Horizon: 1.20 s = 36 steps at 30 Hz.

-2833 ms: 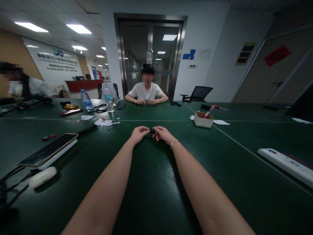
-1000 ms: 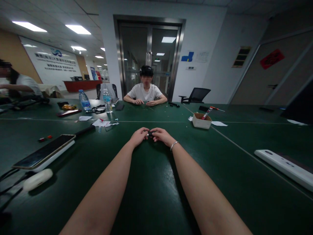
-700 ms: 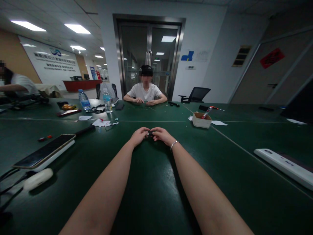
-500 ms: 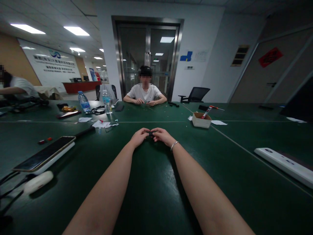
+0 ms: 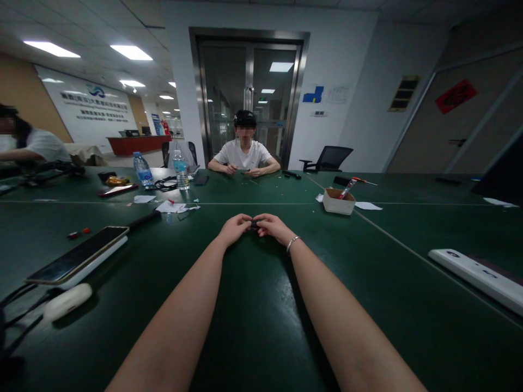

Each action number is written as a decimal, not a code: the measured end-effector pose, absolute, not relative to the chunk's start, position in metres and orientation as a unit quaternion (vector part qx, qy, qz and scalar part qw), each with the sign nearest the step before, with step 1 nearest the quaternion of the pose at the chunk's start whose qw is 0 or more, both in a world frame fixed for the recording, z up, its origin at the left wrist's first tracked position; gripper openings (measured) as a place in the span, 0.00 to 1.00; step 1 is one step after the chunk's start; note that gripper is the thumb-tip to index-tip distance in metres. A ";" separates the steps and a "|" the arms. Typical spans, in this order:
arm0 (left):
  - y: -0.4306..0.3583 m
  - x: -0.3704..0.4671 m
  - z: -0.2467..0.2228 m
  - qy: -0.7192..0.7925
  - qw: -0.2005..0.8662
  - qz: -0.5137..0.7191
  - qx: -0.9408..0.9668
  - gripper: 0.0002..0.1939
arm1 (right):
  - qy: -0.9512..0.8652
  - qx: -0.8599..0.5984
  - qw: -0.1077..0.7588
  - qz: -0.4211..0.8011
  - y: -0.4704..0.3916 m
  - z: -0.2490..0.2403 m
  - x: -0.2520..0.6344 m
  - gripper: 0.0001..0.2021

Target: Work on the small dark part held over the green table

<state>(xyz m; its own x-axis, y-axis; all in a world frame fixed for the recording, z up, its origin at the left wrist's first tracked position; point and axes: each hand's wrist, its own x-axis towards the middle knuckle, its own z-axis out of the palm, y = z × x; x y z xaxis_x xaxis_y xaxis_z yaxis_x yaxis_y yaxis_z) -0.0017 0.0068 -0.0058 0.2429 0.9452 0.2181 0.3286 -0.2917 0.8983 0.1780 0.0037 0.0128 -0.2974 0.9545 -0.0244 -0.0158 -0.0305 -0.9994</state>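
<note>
Both my hands meet over the middle of the green table (image 5: 257, 283). Between their fingertips is a small dark object (image 5: 254, 224), too small to identify. My left hand (image 5: 236, 227) pinches it from the left, fingers closed. From the right, my right hand (image 5: 274, 227) grips it with thumb and fingers; a silver bracelet (image 5: 292, 244) circles that wrist. The fingers cover part of the object.
Left lie a phone (image 5: 79, 256) on a white block, a white device (image 5: 68, 302) with cables, paper scraps (image 5: 171, 207) and two bottles (image 5: 180, 170). An open box (image 5: 338, 202) and a white power strip (image 5: 474, 275) are right. Opposite sits a person (image 5: 245, 155).
The whole view has shifted slightly. My hands keep nearly the same pose around the small dark object. At the far left, the seated person's head shows more.
</note>
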 end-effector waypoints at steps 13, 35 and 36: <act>0.008 -0.001 -0.005 0.461 0.386 0.420 0.679 0.15 | -0.550 -0.422 0.419 0.586 0.004 0.013 0.178 0.08; 0.009 -0.002 -0.006 0.471 0.352 0.429 0.686 0.17 | -0.548 -0.423 0.420 0.586 0.005 0.012 0.178 0.08; 0.009 -0.001 -0.006 0.471 0.356 0.428 0.684 0.17 | -0.548 -0.424 0.420 0.586 0.005 0.012 0.178 0.08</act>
